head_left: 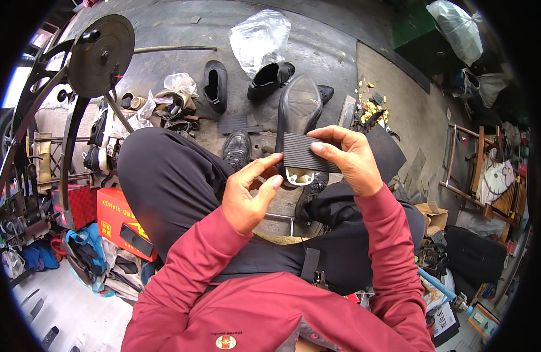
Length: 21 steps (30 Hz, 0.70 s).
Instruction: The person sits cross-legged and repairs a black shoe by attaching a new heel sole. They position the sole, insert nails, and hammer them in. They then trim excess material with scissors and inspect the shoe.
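"What does the right grip [359,164] have?"

"A ribbed black pad [298,151], pinched at its right end, thumb lying on top. That leaves the left end free for the other hand, I'd say."

"And the left grip [247,199]?"

"It holds nothing firmly. Thumb and forefinger are well parted, the forefinger's tip at the pad's left edge. I can't tell whether it presses; perhaps it's there to steady or feel that edge."

"Why hold the pad there, between the two?"

"It sits across the heel [299,177], whose pale end peeps out on the near side. Probably that lets the eye judge one against the other."

"The shoe [301,102]?"

"Just beyond both grips, sole up, which seems meant to bring the heel within reach."

"That dark sheet [390,155]?"

"Just right of the right grip, handy there, I'd guess. The boots [214,101] stand farther out, beyond the left grip, likely clear of the work."
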Each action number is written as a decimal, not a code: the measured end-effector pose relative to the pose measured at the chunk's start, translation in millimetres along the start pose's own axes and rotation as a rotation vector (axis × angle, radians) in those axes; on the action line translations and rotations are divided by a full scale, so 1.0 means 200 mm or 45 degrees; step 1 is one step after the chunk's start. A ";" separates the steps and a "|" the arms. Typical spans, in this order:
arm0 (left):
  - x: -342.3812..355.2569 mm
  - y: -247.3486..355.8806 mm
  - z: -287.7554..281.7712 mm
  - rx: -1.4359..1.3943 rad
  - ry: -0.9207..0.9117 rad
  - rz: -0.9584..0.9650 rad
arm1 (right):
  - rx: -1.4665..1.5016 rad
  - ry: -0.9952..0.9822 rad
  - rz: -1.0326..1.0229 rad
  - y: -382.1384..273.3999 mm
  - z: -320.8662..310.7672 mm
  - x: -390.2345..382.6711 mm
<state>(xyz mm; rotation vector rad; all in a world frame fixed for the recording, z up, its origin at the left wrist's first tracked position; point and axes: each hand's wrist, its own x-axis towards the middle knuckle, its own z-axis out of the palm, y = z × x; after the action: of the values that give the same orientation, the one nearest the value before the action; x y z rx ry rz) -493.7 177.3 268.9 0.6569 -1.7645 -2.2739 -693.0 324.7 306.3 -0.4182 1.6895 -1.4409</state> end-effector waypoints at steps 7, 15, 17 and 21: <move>0.10 0.03 -0.04 -0.441 -0.044 -0.286 | -0.173 -0.032 -0.103 0.01 0.01 0.03; 0.23 0.11 -0.01 -0.356 -0.128 -0.442 | 0.078 0.038 -0.002 0.02 0.00 0.00; 0.23 0.10 0.00 -0.354 -0.120 -0.433 | 0.318 0.067 0.200 0.02 -0.02 -0.06; 0.22 0.08 0.00 -0.350 -0.100 -0.401 | 0.565 -0.033 0.294 0.06 -0.01 -0.14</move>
<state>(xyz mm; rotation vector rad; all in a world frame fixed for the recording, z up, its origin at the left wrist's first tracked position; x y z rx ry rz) -535.0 154.4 273.9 0.8490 -1.4196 -2.7188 -674.5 348.6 305.7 0.0036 1.2969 -1.5706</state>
